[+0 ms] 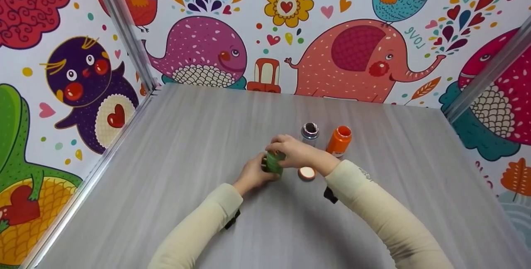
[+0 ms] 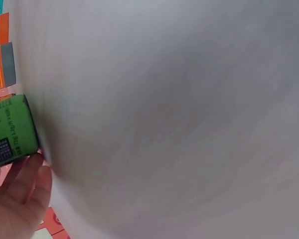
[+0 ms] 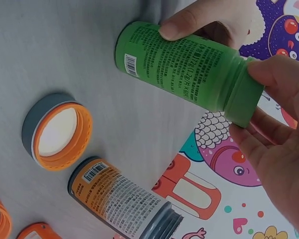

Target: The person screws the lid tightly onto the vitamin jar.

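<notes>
one green bottle (image 3: 172, 67), cap (image 3: 243, 95) between right fingers (image 3: 251, 146)

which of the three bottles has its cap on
The green bottle: the right hand grips the green cap at its top. The orange bottle and grey-necked bottle stand uncapped, mouths open.

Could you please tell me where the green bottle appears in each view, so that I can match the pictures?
Head: green bottle just right of centre, below mid-height.
Left wrist: green bottle at the left edge, around mid-height, partly cut off.
Right wrist: green bottle in the upper half, right of centre, slanting.
Shared landmark: the left grip, against the bottle in all three.
</notes>
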{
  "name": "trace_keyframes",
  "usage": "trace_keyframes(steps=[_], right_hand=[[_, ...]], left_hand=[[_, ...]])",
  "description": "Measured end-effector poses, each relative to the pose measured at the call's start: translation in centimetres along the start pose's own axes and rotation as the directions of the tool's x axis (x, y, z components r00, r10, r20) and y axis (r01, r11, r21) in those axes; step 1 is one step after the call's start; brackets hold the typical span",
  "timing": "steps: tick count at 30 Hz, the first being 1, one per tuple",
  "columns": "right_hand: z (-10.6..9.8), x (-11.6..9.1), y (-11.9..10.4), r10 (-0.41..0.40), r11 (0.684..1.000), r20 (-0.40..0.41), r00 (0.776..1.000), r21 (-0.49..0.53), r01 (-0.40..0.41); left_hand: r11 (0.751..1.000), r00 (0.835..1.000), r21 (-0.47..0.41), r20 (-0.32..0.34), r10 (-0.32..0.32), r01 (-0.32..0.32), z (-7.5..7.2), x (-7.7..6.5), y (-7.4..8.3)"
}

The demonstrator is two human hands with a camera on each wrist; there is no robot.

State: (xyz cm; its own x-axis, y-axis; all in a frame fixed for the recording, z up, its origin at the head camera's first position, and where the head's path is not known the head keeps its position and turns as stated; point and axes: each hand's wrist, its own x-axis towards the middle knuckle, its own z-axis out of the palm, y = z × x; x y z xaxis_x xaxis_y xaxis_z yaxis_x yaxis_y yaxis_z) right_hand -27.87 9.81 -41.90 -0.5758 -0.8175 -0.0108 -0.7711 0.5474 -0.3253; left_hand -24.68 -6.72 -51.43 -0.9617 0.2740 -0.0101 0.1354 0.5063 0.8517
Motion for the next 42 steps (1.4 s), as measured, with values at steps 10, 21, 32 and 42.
trace_keyframes(steps=[10,21,32,42], right_hand=[[0.2,0.3,-0.6,0.028,0.997,-0.050,0.998,-0.070,-0.032],[0.7,0.7,-1.3,0.195,0.975,-0.083,0.977,-0.096,-0.203],[2.0,1.2,-1.5,0.308,0.917,-0.247,0.919,-0.182,-0.356],[0.8,0.8,-1.3,0.338,0.917,-0.089,0.937,-0.195,-0.349]], left_hand=[[0.999,0.999,0.018,0.005,-0.033,0.033,-0.2,0.2,0.1],[1.000,1.000,0.025,-0.018,-0.013,0.013,-0.1,0.1,-0.1],[1.000,1.000,0.017,-0.015,-0.011,0.011,-0.1,0.1,-0.1],[1.000,1.000,0.016,-0.015,-0.021,0.021,0.0,0.2,-0.2]])
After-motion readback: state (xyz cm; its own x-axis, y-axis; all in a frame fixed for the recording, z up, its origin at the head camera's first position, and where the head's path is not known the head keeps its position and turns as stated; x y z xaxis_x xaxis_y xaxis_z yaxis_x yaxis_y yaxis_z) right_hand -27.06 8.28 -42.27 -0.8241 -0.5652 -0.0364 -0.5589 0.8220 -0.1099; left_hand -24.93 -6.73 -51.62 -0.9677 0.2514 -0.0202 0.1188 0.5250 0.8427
